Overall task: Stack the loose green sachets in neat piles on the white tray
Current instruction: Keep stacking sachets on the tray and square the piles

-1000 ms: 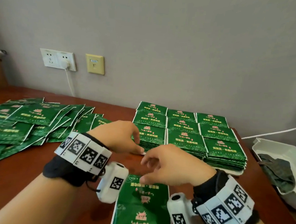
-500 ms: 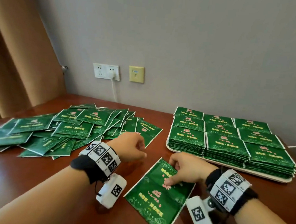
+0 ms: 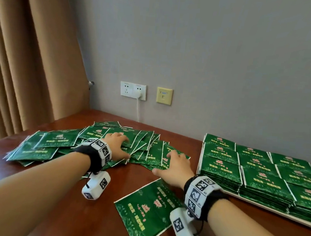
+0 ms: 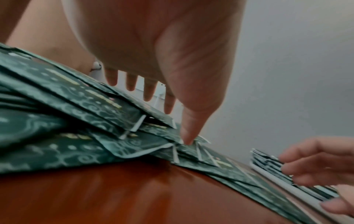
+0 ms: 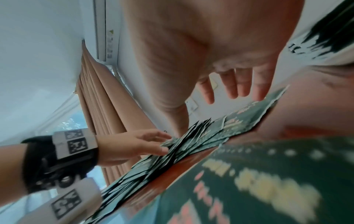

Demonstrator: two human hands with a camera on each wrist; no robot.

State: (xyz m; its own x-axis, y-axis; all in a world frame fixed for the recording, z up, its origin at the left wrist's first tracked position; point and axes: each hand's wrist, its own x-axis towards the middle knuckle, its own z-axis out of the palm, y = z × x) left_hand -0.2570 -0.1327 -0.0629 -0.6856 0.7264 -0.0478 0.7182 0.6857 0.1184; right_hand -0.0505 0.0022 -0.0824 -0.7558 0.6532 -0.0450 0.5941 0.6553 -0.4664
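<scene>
both hands reach over the loose pile (image 3: 86, 144) of green sachets on the desk (image 3: 96, 215). the left hand (image 3: 117, 145) lies flat on the pile with fingers spread and straight, and in the left wrist view its thumb tip presses a sachet edge while the four fingers hang just above the pile; its grip is released, holding nothing. the right hand (image 3: 176, 167) rests palm down at the pile's right edge, fingers straight on the nearest sachets, thumb out to the left over bare wood; its grip is released too.

the pile fans across the left half of the desk, overlapping at all angles (too many and too covered to count). one single sachet (image 3: 150, 209) lies apart on the near side, tilted, partly under the right wrist. a strip of bare wood runs between it and the pile, and another strip separates the pile from the tray (image 3: 273, 211).

the white tray sits at the right, its near rim showing under the stacks (image 3: 258, 169). nine stacks show on it, three rows of three, edges touching; the right side is cut by the frame.

behind are a grey wall, two white sockets, one yellow plate and a tan curtain at left.
</scene>
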